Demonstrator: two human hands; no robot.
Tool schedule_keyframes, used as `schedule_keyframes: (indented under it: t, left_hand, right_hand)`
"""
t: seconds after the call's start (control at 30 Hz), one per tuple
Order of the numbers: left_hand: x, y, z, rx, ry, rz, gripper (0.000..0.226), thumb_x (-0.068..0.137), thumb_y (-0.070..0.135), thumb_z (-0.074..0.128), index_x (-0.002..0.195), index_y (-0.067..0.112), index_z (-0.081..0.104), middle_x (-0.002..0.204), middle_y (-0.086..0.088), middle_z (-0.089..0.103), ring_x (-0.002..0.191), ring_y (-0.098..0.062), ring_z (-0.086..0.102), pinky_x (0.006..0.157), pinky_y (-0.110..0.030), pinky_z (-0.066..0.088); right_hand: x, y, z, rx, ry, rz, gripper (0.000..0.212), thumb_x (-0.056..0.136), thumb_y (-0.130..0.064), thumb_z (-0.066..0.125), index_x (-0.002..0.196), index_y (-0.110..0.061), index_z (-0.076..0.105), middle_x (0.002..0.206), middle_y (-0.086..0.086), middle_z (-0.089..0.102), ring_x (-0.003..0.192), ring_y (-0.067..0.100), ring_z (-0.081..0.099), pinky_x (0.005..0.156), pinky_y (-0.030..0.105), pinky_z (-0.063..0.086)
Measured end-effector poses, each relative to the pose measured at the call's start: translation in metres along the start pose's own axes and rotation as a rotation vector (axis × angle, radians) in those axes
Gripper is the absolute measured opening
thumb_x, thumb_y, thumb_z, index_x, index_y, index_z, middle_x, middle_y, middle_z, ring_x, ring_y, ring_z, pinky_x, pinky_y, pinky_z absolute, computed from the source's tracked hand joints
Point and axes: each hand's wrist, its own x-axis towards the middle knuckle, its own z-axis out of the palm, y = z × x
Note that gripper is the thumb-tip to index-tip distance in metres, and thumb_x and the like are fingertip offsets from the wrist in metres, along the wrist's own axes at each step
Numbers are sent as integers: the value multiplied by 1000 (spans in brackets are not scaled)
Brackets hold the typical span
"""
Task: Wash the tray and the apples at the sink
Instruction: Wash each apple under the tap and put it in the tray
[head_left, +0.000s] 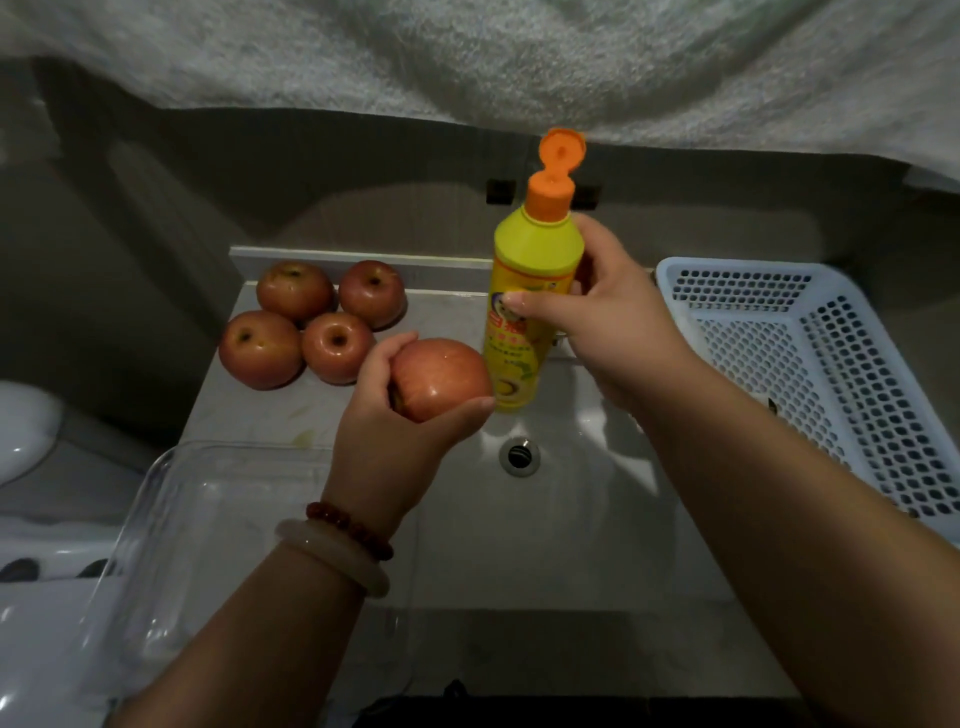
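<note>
Pale sink (597, 499) with central drain (519, 456). Near left edge: clear glass tray (171, 499). Above the basin, left hand (395, 441) grasps a wet apple (441, 376); right hand (608, 322) grips an upright yellow detergent bottle (524, 312), orange cap (561, 150) flipped open. Far left corner: four apples (311, 322) clustered, touching. Right edge: white perforated basket (831, 374).

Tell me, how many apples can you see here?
5. Four sit clustered on the counter left of the sink: back left, back right, front left, front right. The left hand holds the fifth. None seems hidden.
</note>
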Motion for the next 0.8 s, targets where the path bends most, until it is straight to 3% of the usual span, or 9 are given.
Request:
schedule_keyframes:
  t: [0.3,0.4,0.53,0.7,0.8]
  left_hand:
    - [3,-8,-3,17,19,-10,77,63,31,85,125,41,42,116,19,43,100,-2,54,83,-28,53]
    - [5,-9,-4,33,27,-11,77,62,31,86,123,42,41,116,20,44,100,-1,53,87,-32,53]
    - [8,-10,-4,61,28,-10,76,62,33,85,122,44,39,110,29,39,96,4,50,83,-27,51]
    - [12,-8,-1,66,19,-7,78,63,34,85,128,38,42,116,21,41,98,2,50,81,-22,50]
    - [14,-7,1,71,16,7,79,63,35,85,129,38,42,114,25,40,100,2,50,82,-23,50]
  right_hand:
    - [59,13,43,-154,23,-47,54,70,-8,80,111,-27,50,109,1,65,103,16,62,94,44,52]
    - [74,22,57,-223,29,-42,56,73,-11,80,117,-24,48,112,0,62,104,16,60,93,41,51]
    - [92,28,69,-268,44,-25,61,75,-14,80,126,-17,47,114,0,61,105,17,59,93,39,51]
    - [104,29,72,-244,79,12,62,78,-12,78,130,-16,44,112,-2,59,105,15,57,95,36,49]
    - [99,25,72,-270,49,44,79,79,-19,78,144,-16,34,130,1,55,119,18,53,104,40,45]
